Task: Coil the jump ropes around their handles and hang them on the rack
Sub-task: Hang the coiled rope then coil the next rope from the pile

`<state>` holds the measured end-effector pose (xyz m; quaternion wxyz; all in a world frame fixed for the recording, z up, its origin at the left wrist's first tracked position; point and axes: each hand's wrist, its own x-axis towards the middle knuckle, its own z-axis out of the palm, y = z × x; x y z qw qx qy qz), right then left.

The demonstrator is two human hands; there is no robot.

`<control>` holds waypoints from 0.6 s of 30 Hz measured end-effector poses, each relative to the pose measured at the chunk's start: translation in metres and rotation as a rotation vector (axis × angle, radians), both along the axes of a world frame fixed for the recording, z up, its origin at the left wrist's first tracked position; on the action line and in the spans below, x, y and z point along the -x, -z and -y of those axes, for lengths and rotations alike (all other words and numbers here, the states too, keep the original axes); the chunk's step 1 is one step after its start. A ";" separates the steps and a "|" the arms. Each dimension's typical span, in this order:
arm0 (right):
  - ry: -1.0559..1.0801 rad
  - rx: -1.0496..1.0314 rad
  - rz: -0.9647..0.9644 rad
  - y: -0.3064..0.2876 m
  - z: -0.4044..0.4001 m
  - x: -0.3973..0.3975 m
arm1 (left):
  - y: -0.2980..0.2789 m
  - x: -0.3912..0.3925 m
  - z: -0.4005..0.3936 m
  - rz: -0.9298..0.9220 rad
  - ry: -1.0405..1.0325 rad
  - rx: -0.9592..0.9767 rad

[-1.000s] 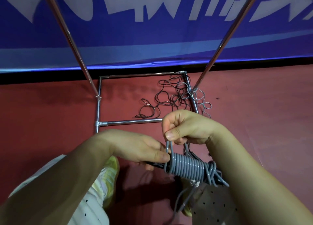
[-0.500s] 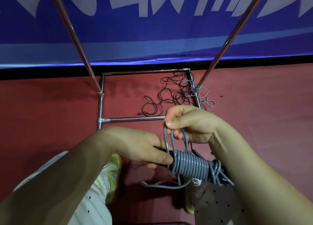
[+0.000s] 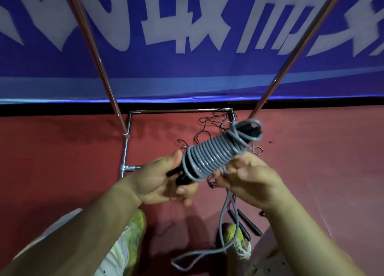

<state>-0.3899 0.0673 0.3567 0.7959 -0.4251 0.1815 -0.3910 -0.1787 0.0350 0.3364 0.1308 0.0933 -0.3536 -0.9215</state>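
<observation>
A grey jump rope (image 3: 216, 154) is wound in tight coils round black handles and points up to the right. My left hand (image 3: 164, 182) grips the black handle ends at the lower left of the bundle. My right hand (image 3: 249, 182) holds the bundle from below at its right side, fingers curled round the rope. A loose grey loop (image 3: 223, 223) hangs from the bundle down to the floor. The rack (image 3: 128, 142) stands ahead, with two slanted metal poles and a chrome base frame.
More thin ropes (image 3: 209, 130) lie tangled on the red floor inside the rack's base. A second pair of black handles (image 3: 245, 225) lies on the floor by my right foot. A blue banner (image 3: 187, 47) covers the wall behind. My yellow-green shoes (image 3: 135, 234) are below.
The coiled bundle has been lifted and tilted up to the right. My right hand moved from above the coils to under them. The view tilted upward.
</observation>
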 end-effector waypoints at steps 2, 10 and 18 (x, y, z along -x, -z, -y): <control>0.211 0.100 -0.352 0.002 -0.005 -0.002 | -0.002 0.007 -0.002 0.039 -0.083 -0.046; 0.140 0.399 -0.794 -0.005 -0.012 0.004 | -0.006 0.012 -0.010 0.182 -0.054 -0.092; 0.203 0.356 -0.730 -0.011 -0.007 0.004 | -0.017 0.017 -0.007 0.242 -0.180 -0.057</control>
